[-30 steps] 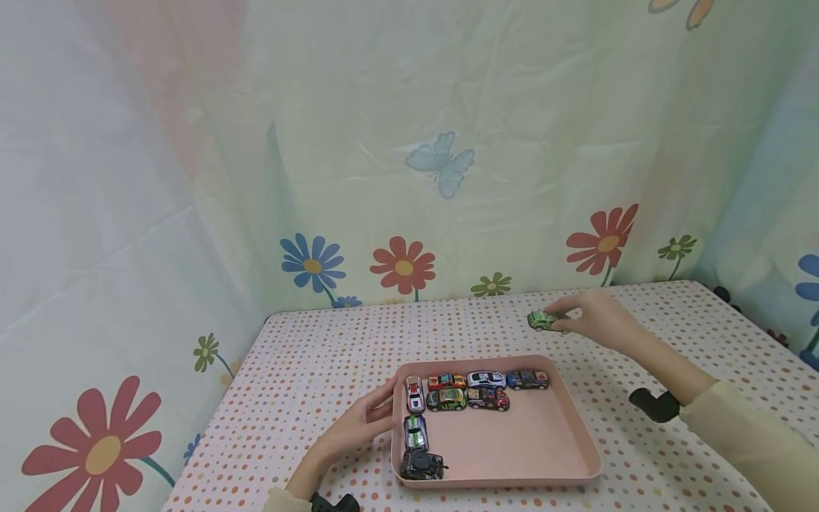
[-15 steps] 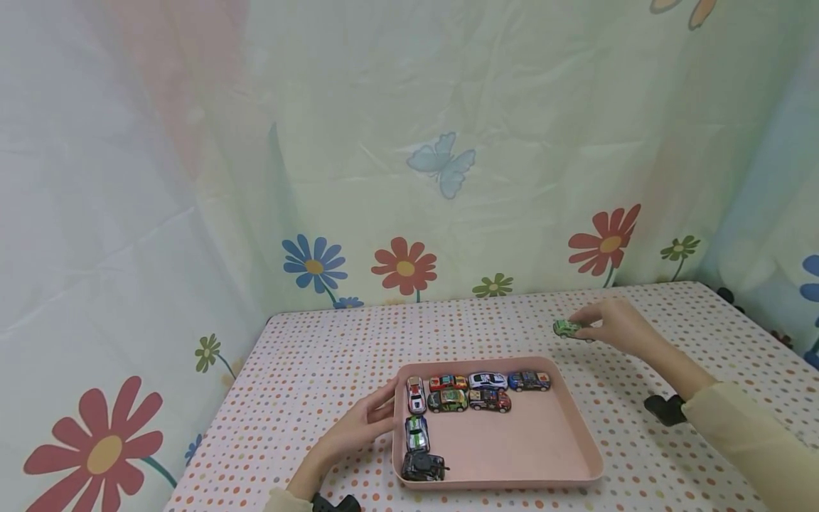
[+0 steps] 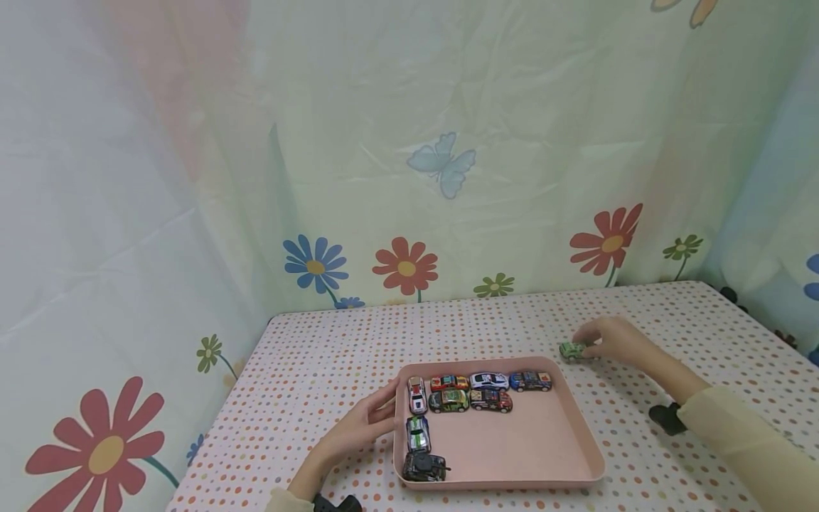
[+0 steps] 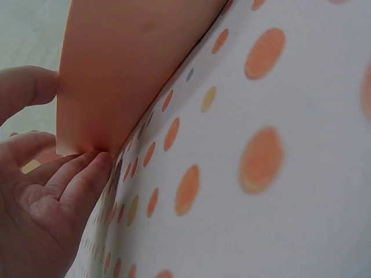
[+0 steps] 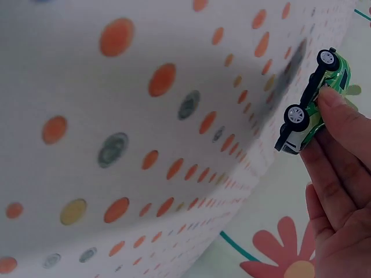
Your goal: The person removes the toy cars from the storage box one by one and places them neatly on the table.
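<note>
In the head view, my right hand (image 3: 619,340) pinches a green toy car (image 3: 574,350) between thumb and fingers, low over the table to the right of the tray's back corner. The right wrist view shows the car (image 5: 316,101) tipped up, its white-hubbed wheels visible and its shadow falling apart from it. My left hand (image 3: 360,428) rests against the left side of the pink tray (image 3: 505,444). Up close, its fairly straight fingers (image 4: 87,182) touch the tray's outer wall (image 4: 124,63). Several toy cars stand along the tray's back and left sides.
A black toy tank (image 3: 424,467) sits in the tray's front left corner, behind it a white-and-green car (image 3: 418,434). The dotted tablecloth (image 3: 320,370) extends around the tray. A flowered curtain (image 3: 525,178) hangs at the back edge. Dark objects (image 3: 729,294) lie past the right edge.
My right hand has moved right and toward me with the green toy car, lowering it nearer the table. The left hand, tray and the cars inside have stayed in place.
</note>
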### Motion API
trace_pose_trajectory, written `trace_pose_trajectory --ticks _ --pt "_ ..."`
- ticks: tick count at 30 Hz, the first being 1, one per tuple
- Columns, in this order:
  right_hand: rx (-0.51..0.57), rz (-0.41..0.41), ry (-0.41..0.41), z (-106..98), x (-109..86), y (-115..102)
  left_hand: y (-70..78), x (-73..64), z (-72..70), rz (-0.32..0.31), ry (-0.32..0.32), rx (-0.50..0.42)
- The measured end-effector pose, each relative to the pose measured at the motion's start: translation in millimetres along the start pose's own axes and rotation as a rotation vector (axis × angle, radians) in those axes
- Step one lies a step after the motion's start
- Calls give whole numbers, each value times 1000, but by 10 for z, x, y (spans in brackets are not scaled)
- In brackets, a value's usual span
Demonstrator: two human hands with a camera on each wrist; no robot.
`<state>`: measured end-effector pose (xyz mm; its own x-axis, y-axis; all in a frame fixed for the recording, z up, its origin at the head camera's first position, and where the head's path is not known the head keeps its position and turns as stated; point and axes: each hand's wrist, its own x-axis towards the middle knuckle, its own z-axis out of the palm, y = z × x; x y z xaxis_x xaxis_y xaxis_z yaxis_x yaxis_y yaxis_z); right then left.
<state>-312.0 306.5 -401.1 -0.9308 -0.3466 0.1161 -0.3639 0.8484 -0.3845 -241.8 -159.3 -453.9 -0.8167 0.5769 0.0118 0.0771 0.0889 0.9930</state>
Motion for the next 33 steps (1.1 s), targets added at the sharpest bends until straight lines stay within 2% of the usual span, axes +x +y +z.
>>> trace_pose_trajectory --ticks 6,15,27,31,33 --pt "1 6 -9 55 -15 4 -1 -1 -4 -5 -9 0" --pt "-5 -3 24 111 -29 24 32 -20 9 -3 -13 -6" --pt "14 23 30 138 -50 10 -9 7 -10 7 -16 14" --pt "29 1 82 45 -70 -54 -4 4 -4 6 -12 22" --pt "36 -36 129 -28 -74 -114 0 0 -2 7 -13 23"
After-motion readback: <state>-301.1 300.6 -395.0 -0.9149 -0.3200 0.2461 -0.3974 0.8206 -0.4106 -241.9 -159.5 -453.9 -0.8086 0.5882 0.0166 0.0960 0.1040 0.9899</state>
